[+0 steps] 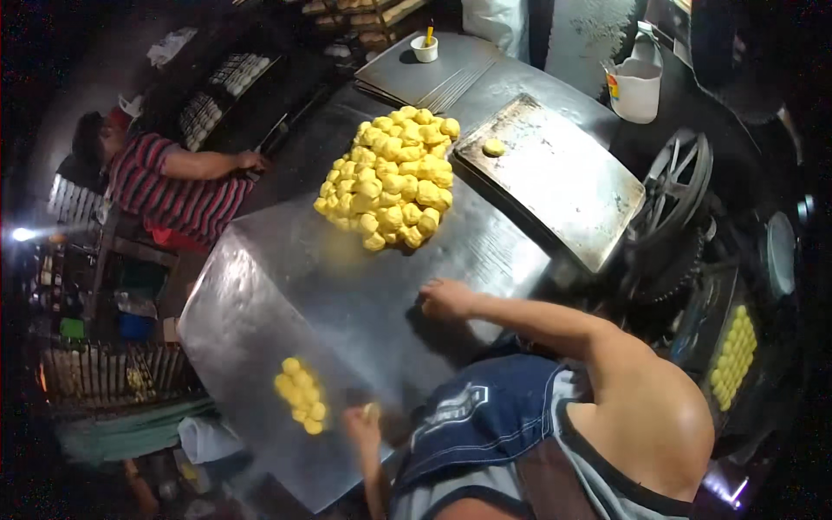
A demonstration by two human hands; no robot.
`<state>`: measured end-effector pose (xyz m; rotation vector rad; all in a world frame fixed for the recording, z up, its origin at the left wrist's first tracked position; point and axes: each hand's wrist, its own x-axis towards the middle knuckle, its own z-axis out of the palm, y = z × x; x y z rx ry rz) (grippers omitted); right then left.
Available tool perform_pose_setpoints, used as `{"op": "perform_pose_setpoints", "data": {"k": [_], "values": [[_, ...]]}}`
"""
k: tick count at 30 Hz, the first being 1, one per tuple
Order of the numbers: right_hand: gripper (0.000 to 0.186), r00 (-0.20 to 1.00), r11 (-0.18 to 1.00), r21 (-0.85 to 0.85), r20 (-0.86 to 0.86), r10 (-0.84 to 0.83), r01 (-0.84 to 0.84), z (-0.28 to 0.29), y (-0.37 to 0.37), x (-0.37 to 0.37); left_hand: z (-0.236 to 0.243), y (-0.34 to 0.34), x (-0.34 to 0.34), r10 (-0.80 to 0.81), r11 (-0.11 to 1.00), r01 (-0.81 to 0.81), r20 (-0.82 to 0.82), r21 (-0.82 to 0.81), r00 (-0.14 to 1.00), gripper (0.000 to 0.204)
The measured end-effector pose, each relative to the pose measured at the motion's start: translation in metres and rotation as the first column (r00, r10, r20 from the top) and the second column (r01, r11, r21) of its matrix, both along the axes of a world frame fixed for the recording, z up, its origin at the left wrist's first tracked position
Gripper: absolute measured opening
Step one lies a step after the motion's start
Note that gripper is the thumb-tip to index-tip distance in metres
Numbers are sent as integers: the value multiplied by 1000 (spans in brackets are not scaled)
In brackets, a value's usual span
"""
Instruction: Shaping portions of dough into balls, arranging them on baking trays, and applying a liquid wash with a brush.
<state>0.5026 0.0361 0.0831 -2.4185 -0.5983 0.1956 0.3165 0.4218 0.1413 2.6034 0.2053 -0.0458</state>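
Note:
My left hand (360,425) is low over the near part of the metal table (243,286), slightly blurred. It closes round a small, pale yellow dough ball (372,411). Just left of it lies a small group of smooth yellow dough balls (300,394). My right hand (446,300) is curled low over the tabletop, farther off and to the right. Its fingers are bent under, so whatever it may hold is hidden. Beyond both hands sits a large heap of yellow dough lumps (394,178).
A worn baking tray (555,186) with one dough piece (494,147) lies at the right. Behind are flat dark sheets (425,74), a white cup (425,48) and a white jug (637,89). A spoked wheel (676,178) stands right. Another person (178,178) works at left.

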Motion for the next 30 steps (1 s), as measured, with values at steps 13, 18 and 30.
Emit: {"op": "perform_pose_setpoints", "data": {"k": [13,18,30], "values": [[33,524,472,404,-21,-851,783,68,-305,169,-20,-201,100,42,639,-107,-104,-762,994,28],[49,403,504,84,497,-769,859,45,-295,164,-12,-258,150,-89,615,17,-47,-788,995,28],[44,915,852,340,-87,-393,398,95,-270,149,30,-352,220,-214,655,135,-12,-744,977,47]]}}
